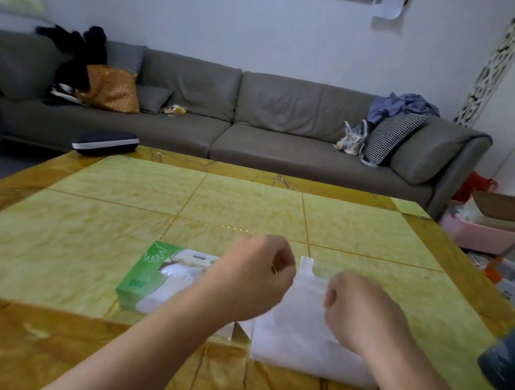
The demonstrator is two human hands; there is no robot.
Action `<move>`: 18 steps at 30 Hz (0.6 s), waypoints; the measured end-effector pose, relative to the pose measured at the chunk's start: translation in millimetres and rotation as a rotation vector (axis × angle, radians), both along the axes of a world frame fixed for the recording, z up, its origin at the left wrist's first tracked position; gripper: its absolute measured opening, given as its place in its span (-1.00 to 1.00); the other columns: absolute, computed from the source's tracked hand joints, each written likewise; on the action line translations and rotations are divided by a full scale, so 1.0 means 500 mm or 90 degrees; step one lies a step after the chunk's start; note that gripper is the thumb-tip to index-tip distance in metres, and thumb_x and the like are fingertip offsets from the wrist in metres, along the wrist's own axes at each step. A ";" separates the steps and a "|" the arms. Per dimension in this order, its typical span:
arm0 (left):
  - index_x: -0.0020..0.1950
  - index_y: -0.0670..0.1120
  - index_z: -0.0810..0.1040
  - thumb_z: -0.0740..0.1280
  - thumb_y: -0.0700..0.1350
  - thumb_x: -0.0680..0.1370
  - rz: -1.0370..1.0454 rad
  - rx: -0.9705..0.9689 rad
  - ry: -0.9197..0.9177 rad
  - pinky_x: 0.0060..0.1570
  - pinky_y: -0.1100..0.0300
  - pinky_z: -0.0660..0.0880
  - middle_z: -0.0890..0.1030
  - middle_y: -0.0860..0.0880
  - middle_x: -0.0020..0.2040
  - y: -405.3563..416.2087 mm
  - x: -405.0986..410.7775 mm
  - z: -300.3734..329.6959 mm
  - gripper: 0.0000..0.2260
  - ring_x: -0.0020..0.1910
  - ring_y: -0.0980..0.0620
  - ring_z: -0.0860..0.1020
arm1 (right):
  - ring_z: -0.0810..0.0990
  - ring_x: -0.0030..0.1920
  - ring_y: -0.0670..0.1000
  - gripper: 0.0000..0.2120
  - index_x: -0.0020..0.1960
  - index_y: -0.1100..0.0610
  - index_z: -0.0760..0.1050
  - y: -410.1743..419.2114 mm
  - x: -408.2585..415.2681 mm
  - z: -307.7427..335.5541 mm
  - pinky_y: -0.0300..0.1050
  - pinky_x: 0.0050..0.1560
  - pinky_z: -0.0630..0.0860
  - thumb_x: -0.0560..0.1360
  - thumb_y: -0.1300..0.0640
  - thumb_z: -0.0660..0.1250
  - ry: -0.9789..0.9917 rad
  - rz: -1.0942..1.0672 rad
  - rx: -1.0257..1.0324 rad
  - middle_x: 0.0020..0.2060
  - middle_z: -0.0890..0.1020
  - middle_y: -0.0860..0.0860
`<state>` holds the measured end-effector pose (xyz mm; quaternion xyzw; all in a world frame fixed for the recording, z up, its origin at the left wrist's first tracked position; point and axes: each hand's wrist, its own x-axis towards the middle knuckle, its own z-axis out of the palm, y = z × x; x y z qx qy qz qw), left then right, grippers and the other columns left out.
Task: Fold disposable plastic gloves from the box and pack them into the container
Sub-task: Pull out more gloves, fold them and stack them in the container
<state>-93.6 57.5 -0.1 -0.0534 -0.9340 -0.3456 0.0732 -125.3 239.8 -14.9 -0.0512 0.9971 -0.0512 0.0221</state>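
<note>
So from where I'm standing, the glove (pixel 296 319) is stretched out between the person's two hands over the near edge of the yellow table (pixel 188 202), and its long axis runs away from them, cuff end draped toward their body, finger end pointing out to the sofa (pixel 255 118). The left hand (pixel 259 280) has its fingers curled in, looks like it's pinching the glove's left edge up near the far end, though the film is so see-through and blurry that I can't swear to the exact contact. The right hand (pixel 361 311) is curled too and seems to grip the right edge. Both hands sit about level, one on each side, so I'd guess the fold goes across that long axis, either side over to the other. The green glove box (pixel 153 276) lies just left of the left hand, so that hand is the nearer one for grabbing the next glove. Something clear and boxy (pixel 307 264) peeks up between the hands at the far side, maybe the container, can't tell.
</note>
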 end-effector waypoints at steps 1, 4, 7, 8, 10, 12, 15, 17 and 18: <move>0.00 0.05 0.63 0.33 -0.07 0.61 0.054 0.018 0.030 -0.12 0.19 0.64 0.65 0.15 -0.16 -0.028 0.004 0.001 -0.92 -0.18 0.19 0.61 | 0.62 -0.07 0.07 -0.77 -0.01 -0.03 0.55 -0.011 0.011 0.010 -0.06 -0.07 0.60 0.52 0.25 0.21 0.036 0.006 -0.018 -0.08 0.59 -0.05; -0.11 0.06 0.56 0.31 -0.10 0.61 0.229 -0.046 0.065 -0.27 0.15 0.64 0.62 0.12 -0.24 -0.129 0.021 -0.024 -0.88 -0.30 0.17 0.60 | 0.57 0.11 -0.02 -0.63 0.15 -0.07 0.52 -0.060 0.042 0.019 -0.09 0.11 0.56 0.52 0.34 0.21 0.135 0.116 -0.086 0.06 0.59 -0.13; -0.13 0.06 0.54 0.32 0.03 0.59 0.354 -0.212 0.011 -0.29 0.07 0.61 0.57 0.13 -0.21 -0.192 0.039 -0.069 -0.88 -0.29 0.10 0.56 | 0.40 0.30 -0.12 -0.50 0.37 -0.07 0.45 -0.113 0.080 0.006 -0.23 0.37 0.38 0.53 0.34 0.17 0.125 0.304 -0.138 0.25 0.49 -0.21; -0.13 0.05 0.55 0.34 0.10 0.58 0.362 -0.242 -0.021 -0.28 0.09 0.60 0.56 0.13 -0.19 -0.200 0.043 -0.079 -0.84 -0.28 0.09 0.55 | 0.34 0.36 -0.12 -0.46 0.45 -0.08 0.40 -0.130 0.089 -0.004 -0.25 0.42 0.29 0.55 0.32 0.16 0.097 0.355 -0.132 0.33 0.45 -0.22; -0.13 0.03 0.56 0.39 0.21 0.53 0.356 -0.246 -0.053 -0.29 0.11 0.57 0.56 0.11 -0.18 -0.202 0.043 -0.088 -0.74 -0.27 0.07 0.55 | 0.24 0.47 -0.08 -0.36 0.58 -0.09 0.29 -0.161 0.105 -0.025 -0.22 0.50 0.18 0.55 0.28 0.17 0.048 0.444 -0.111 0.47 0.34 -0.20; -0.18 0.01 0.57 0.44 0.22 0.49 0.348 -0.241 -0.051 -0.35 0.14 0.52 0.55 0.10 -0.20 -0.201 0.035 -0.088 -0.71 -0.29 0.07 0.56 | 0.18 0.53 0.00 -0.26 0.63 -0.10 0.18 -0.189 0.113 -0.043 -0.15 0.53 0.12 0.51 0.27 0.22 -0.001 0.485 -0.081 0.56 0.25 -0.15; -0.19 0.02 0.61 0.44 0.08 0.50 0.326 -0.205 -0.059 -0.30 0.12 0.60 0.57 0.10 -0.20 -0.201 0.025 -0.095 -0.83 -0.28 0.05 0.59 | 0.37 0.44 0.11 -0.23 0.55 -0.03 0.33 -0.208 0.112 -0.080 0.01 0.48 0.32 0.34 0.22 0.31 0.007 0.531 -0.001 0.47 0.42 -0.06; -0.17 0.04 0.62 0.40 -0.01 0.54 0.305 -0.196 -0.052 -0.27 0.11 0.62 0.58 0.10 -0.18 -0.201 0.021 -0.101 -0.90 -0.25 0.05 0.60 | 0.51 0.29 0.07 -0.25 0.41 -0.05 0.48 -0.204 0.105 -0.097 -0.02 0.32 0.50 0.20 0.17 0.37 0.033 0.524 0.001 0.34 0.55 -0.11; -0.17 0.04 0.61 0.38 -0.04 0.54 0.297 -0.199 -0.044 -0.27 0.10 0.61 0.57 0.10 -0.16 -0.200 0.020 -0.103 -0.90 -0.23 0.05 0.59 | 0.56 0.22 0.03 -0.25 0.36 -0.07 0.53 -0.203 0.104 -0.099 -0.07 0.24 0.56 0.14 0.14 0.39 0.038 0.520 -0.011 0.27 0.59 -0.15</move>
